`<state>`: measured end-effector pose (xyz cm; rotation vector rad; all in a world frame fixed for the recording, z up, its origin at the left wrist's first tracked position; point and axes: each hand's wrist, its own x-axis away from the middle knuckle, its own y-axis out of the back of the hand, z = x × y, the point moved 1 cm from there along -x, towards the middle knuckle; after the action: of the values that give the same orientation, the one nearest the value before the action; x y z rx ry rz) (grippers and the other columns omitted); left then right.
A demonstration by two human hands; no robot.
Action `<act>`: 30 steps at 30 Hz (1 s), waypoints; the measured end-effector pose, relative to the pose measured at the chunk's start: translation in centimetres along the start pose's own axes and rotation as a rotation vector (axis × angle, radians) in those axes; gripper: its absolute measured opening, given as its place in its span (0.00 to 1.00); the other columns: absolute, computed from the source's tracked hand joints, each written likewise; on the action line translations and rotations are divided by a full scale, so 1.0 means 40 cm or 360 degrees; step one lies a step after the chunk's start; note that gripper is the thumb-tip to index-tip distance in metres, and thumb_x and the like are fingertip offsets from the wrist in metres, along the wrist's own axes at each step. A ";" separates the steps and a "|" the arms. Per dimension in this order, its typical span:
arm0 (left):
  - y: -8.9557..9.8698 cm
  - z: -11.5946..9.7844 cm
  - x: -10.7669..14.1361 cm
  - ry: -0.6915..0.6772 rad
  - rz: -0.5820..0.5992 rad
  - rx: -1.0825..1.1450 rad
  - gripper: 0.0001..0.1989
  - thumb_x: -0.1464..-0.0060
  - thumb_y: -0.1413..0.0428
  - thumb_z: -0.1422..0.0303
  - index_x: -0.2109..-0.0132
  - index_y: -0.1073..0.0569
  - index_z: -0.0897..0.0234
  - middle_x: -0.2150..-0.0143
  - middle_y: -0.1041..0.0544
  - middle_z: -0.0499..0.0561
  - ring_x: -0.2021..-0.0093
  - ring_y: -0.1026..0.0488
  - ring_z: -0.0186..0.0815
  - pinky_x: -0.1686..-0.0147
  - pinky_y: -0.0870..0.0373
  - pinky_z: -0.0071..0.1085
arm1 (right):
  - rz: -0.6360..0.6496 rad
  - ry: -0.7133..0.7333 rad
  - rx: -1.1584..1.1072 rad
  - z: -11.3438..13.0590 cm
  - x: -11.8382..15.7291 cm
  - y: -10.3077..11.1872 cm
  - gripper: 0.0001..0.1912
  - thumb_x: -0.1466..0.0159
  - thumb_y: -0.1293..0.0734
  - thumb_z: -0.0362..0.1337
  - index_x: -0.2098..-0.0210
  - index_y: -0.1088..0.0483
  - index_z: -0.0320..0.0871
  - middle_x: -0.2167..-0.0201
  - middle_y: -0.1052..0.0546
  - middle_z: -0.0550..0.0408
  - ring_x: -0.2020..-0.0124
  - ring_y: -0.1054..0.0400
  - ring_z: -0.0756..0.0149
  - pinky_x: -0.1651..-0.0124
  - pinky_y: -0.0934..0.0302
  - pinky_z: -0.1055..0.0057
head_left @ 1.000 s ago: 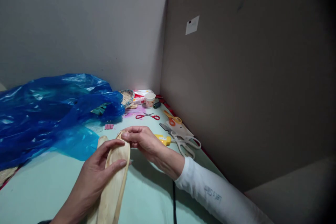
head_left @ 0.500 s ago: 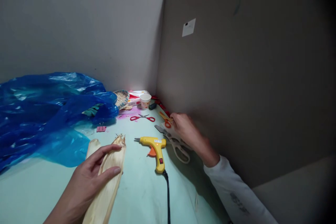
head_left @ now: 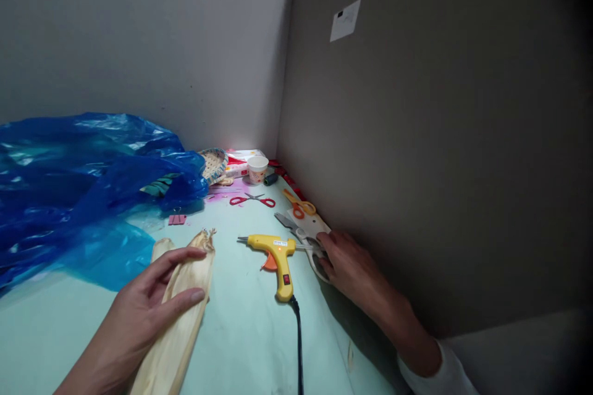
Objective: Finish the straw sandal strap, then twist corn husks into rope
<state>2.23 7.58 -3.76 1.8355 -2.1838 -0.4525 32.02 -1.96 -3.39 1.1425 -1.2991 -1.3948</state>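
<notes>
Between thumb and fingers, my left hand [head_left: 143,302] grips a long, pale, dried plant strip [head_left: 185,296] with a frayed upper end. A second pale piece [head_left: 162,247] shows behind those fingers. On the right, my right hand [head_left: 354,265] has its fingers closed around the handle of large scissors with whitish grips [head_left: 303,236]; part of the handle is hidden by the hand. These scissors lie on the table beside the wall, blades pointing away. Just left of them rests a yellow glue gun [head_left: 277,256] with an orange trigger. Orange-handled scissors [head_left: 300,205] lie beyond my right hand.
Crumpled blue plastic [head_left: 92,179] covers the left side. Farther back are red-handled scissors [head_left: 252,200], a paper cup [head_left: 257,169], a dark thread spool [head_left: 271,179], a woven basket [head_left: 214,165] and a pink binder clip [head_left: 176,220]. A black cord [head_left: 299,345] runs toward me. Grey walls [head_left: 393,123] bound the table.
My right hand has moved back toward me, from beside the orange-handled scissors to the handle of the whitish-grip scissors. My left hand still holds the strip, slightly lower and farther left.
</notes>
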 end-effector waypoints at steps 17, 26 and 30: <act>0.006 0.001 0.009 -0.0070 0.0134 0.0198 0.22 0.63 0.33 0.57 0.58 0.23 0.55 0.50 0.21 0.51 0.47 0.27 0.49 0.49 0.30 0.36 | -0.0397 -0.0108 0.0129 -0.013 0.055 0.011 0.15 0.36 0.44 0.29 0.51 0.37 0.38 0.61 0.27 0.42 0.63 0.31 0.53 0.61 0.36 0.60; 0.005 0.003 0.004 -0.0052 0.0097 0.0182 0.22 0.66 0.33 0.57 0.59 0.23 0.54 0.49 0.21 0.49 0.46 0.28 0.51 0.49 0.30 0.35 | -0.0904 -0.0381 -0.0044 -0.028 0.219 0.086 0.22 0.33 0.44 0.46 0.44 0.37 0.42 0.55 0.27 0.38 0.58 0.29 0.48 0.60 0.34 0.56; 0.004 -0.006 0.011 -0.0053 0.0174 0.0159 0.22 0.64 0.33 0.57 0.58 0.24 0.54 0.49 0.22 0.48 0.46 0.29 0.49 0.49 0.32 0.32 | -0.0864 -0.0345 -0.1176 0.010 0.181 0.146 0.25 0.38 0.34 0.49 0.45 0.33 0.47 0.54 0.24 0.46 0.56 0.28 0.54 0.59 0.32 0.64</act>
<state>2.10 7.16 -3.47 1.7575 -2.3552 -0.3598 30.40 -9.33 2.05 0.8542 -0.4968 -2.1984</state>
